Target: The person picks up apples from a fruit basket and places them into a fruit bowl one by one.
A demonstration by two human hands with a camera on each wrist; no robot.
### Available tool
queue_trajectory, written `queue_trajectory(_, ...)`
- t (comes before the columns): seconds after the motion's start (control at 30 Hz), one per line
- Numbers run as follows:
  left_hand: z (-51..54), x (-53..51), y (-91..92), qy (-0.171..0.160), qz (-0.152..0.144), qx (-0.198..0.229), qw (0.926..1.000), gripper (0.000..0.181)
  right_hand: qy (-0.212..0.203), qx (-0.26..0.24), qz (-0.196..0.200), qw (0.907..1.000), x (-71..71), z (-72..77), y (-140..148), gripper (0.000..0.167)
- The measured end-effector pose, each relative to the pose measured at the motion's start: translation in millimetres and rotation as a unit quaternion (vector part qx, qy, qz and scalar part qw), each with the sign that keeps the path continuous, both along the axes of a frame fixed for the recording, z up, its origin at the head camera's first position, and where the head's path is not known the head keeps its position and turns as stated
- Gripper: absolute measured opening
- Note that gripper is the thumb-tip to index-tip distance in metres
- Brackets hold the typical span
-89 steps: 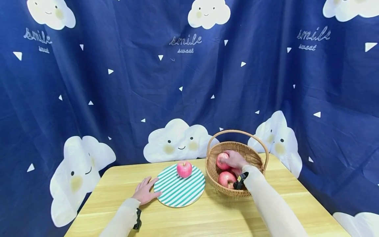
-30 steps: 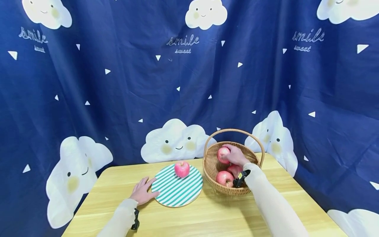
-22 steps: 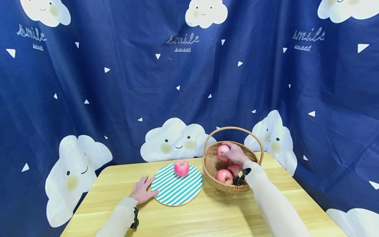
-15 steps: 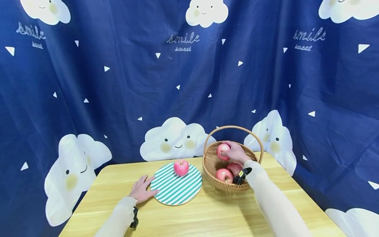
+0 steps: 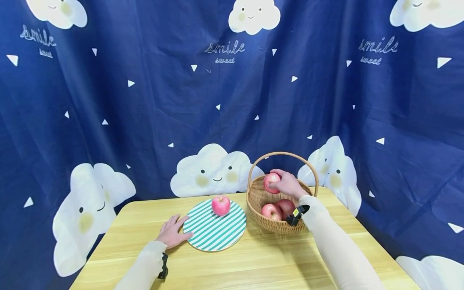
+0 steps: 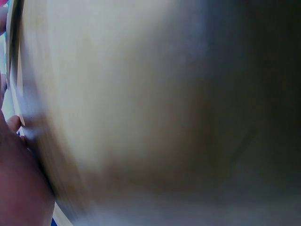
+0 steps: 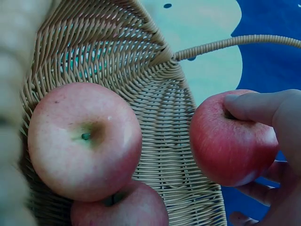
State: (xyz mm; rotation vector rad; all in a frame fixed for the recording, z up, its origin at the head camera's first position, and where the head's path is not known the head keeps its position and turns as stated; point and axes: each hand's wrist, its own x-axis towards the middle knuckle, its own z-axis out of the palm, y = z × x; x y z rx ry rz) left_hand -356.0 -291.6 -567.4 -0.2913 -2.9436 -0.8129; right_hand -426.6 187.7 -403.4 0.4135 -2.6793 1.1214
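Observation:
My right hand [image 5: 288,186] grips a red apple [image 5: 272,183] at the top of the wicker basket [image 5: 277,226], near its back rim. In the right wrist view the thumb lies by the hollow of that apple [image 7: 233,141] and fingers curl beneath it. Two more apples lie in the basket, a paler one [image 7: 84,141] and another [image 7: 122,209] partly cut off by the frame. My left hand [image 5: 171,233] has its fingers spread, touching the left edge of a round green-and-white striped board [image 5: 214,233]. One pink apple [image 5: 221,205] sits on the board's far part.
The basket's tall arched handle [image 5: 282,153] rises over its opening. Everything stands on a light wooden table [image 5: 232,268]. Behind hangs a dark blue curtain [image 5: 159,112] with clouds. The left wrist view is mostly blurred tabletop.
My right hand has raised the gripped apple from inside the basket to about rim height. The basket now tilts less toward me. My left hand has stayed by the board.

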Motion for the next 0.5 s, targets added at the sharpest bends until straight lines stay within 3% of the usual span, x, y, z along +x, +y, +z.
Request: queue_trajectory(0.5, 1.2, 1.1, -0.4, 0.011, -0.004, -0.003, 0.9999, 0.086, 0.016, 0.051, -0.008, 0.9985, 12.8, 13.6, 3, 0.062)
